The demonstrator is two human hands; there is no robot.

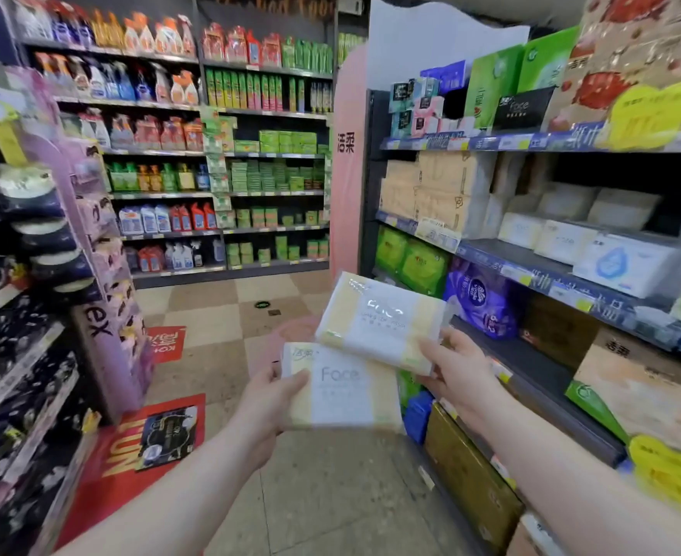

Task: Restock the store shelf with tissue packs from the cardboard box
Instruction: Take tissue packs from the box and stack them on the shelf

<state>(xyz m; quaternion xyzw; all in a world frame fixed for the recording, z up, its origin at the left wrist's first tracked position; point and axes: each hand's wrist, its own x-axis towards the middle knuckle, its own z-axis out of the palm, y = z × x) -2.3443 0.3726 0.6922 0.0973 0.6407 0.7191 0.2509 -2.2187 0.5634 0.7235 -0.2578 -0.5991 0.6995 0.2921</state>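
Each of my hands carries one white-and-yellow tissue pack marked "Face". My left hand point(268, 399) grips the lower tissue pack point(345, 391) by its left end, thumb on top. My right hand point(457, 369) grips the upper tissue pack point(379, 321) at its right end, raised and tilted toward the shelf. The store shelf point(531, 262) on the right holds several matching white tissue packs point(563, 240) in its middle row, with bare grey shelf in front of them. The cardboard box is out of view.
The aisle of checkered floor tiles point(214, 315) runs ahead to a back wall of cleaning bottles point(162, 134). A purple display rack point(102, 274) stands at the left. Red floor stickers point(138, 447) lie below it. Lower right shelves point(543, 375) hold boxed and bagged paper goods.
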